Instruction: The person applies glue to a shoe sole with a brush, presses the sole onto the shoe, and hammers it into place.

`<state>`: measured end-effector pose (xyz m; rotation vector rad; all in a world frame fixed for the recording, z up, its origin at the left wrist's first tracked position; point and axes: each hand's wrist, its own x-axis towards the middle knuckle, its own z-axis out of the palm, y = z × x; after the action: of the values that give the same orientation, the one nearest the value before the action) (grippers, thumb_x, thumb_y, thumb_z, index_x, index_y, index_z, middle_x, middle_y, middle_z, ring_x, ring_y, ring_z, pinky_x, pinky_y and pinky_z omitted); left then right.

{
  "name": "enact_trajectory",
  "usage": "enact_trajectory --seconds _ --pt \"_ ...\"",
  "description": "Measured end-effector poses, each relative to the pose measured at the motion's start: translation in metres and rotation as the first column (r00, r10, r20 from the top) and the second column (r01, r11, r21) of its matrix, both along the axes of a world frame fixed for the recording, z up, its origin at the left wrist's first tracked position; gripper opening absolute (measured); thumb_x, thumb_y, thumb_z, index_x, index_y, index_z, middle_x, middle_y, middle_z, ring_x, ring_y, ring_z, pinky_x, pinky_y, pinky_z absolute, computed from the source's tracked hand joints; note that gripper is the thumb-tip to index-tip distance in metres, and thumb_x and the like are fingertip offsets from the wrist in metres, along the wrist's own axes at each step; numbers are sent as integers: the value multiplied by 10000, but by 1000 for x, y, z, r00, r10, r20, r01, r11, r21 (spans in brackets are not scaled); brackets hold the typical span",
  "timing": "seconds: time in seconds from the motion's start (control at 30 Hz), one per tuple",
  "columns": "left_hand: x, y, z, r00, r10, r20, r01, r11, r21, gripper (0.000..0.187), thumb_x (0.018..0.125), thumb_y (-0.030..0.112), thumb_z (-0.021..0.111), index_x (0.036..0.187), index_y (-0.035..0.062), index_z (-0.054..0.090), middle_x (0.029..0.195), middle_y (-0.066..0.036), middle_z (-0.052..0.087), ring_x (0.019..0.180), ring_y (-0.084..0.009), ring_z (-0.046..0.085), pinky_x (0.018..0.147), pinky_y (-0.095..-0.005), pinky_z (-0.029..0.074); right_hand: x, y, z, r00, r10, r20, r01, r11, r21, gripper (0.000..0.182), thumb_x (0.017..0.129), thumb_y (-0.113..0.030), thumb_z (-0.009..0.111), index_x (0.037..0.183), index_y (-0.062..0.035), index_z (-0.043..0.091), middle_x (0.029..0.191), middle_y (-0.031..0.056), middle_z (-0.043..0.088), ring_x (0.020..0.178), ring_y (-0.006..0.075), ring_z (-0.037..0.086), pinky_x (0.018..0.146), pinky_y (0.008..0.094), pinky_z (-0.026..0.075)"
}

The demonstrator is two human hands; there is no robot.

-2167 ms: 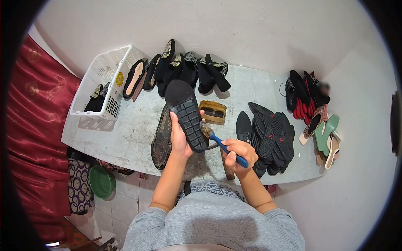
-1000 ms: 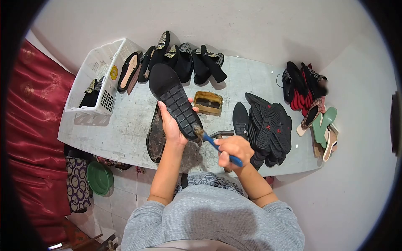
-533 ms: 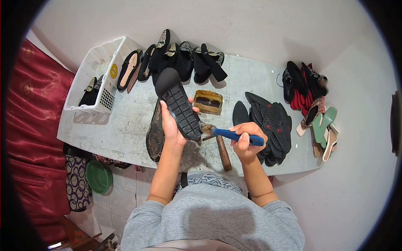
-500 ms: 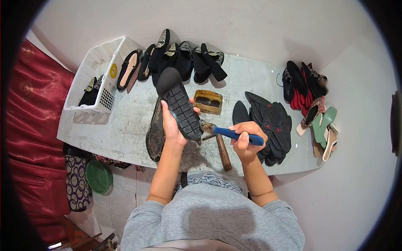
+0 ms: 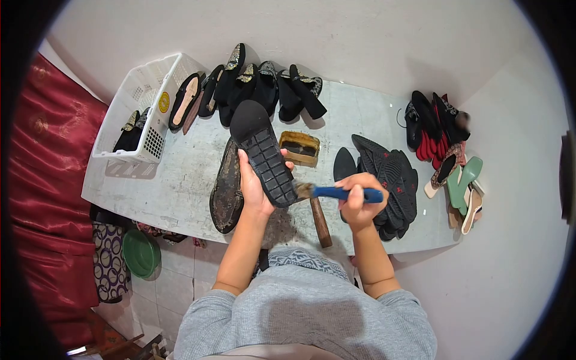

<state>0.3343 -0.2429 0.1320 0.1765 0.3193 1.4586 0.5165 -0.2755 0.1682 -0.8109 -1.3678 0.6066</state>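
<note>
A black shoe (image 5: 264,159) with its gridded sole facing up is held by my left hand (image 5: 257,191), thumb on one side and fingertips on the other. My right hand (image 5: 362,199) is wrapped round the blue handle of a brush (image 5: 336,192); its bristles touch the sole's edge near the heel. Behind the shoe stands a small yellowish tub (image 5: 300,148) with dark content. Below the brush lies a hammer (image 5: 321,223), its head partly hidden. A worn dark shoe form (image 5: 226,195) rests left of my left hand.
A white basket (image 5: 153,120) holding shoes stands on the table (image 5: 186,198) at the left. Black shoes (image 5: 264,90) line the back. Black soles (image 5: 390,180) are piled at the right, with more shoes (image 5: 429,123) and green soles (image 5: 468,186) beyond.
The brush and my right hand have shifted slightly right and turned, so the handle is now nearly level. The shoe and my left hand have moved slightly right and down.
</note>
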Motion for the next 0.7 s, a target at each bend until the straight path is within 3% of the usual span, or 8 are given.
enact_trajectory --seconds 0.1,0.2,0.27,0.33,0.37,0.47,0.57,0.7 --pt "-2 -1 2 1000 3 -13 -3 1000 10 552 909 564 343 1069 67 522 902 -139 588 744 -279 574 598 -318 532 9 4 1 983 109 -151 -104 994 41 105 830 -57 542 790 38 563 835 179 634 628 161 627 552 241 507" --pt "1 -2 2 978 23 -208 -13 999 50 569 914 566 316 1099 67 519 934 -132 599 749 -254 600 607 -309 533 -4 11 19 978 188 -90 -167 966 197 163 867 -106 574 862 57 579 916 204 632 700 179 644 588 247 522" --pt "5 -4 -2 932 16 -363 14 997 82 598 918 572 284 1131 63 513 971 -126 610 774 -218 623 620 -298 534 -4 18 24 989 133 67 -144 969 202 210 842 -129 622 951 49 599 975 200 637 781 234 659 674 296 537" --pt "10 -4 -5 923 0 -384 34 996 82 617 921 574 262 1148 56 509 970 -131 617 791 -197 629 640 -304 536 -7 25 31 914 62 400 -214 913 347 250 788 -109 658 993 27 613 1023 181 635 867 282 651 753 335 525" --pt "13 -4 -5 943 11 -331 4 999 44 620 922 572 256 1145 52 509 953 -135 619 786 -201 629 649 -311 535 -10 23 30 912 110 396 -243 922 303 279 724 -109 687 972 3 629 1037 165 634 892 305 637 785 355 510" --pt "10 -1 -9 969 21 -248 -32 999 -39 610 930 557 248 1133 44 509 919 -143 622 775 -213 630 680 -335 536 -17 21 19 850 126 512 -332 882 334 283 688 -101 696 945 -1 633 1025 158 638 860 301 639 761 359 513" --pt "0 1 9 951 9 -308 42 986 158 582 948 521 215 1123 47 504 894 -133 630 753 -175 627 659 -295 527 -17 8 15 840 189 509 -384 870 310 267 673 -84 696 923 -16 636 1000 135 644 797 286 635 694 349 520" --pt "-15 11 14 934 142 -327 -99 985 145 582 948 516 219 1101 42 521 884 -148 639 705 -187 635 599 -286 538 -11 -5 7 804 299 514 -471 848 244 232 673 -79 690 892 -17 640 990 128 647 761 265 637 642 334 520"
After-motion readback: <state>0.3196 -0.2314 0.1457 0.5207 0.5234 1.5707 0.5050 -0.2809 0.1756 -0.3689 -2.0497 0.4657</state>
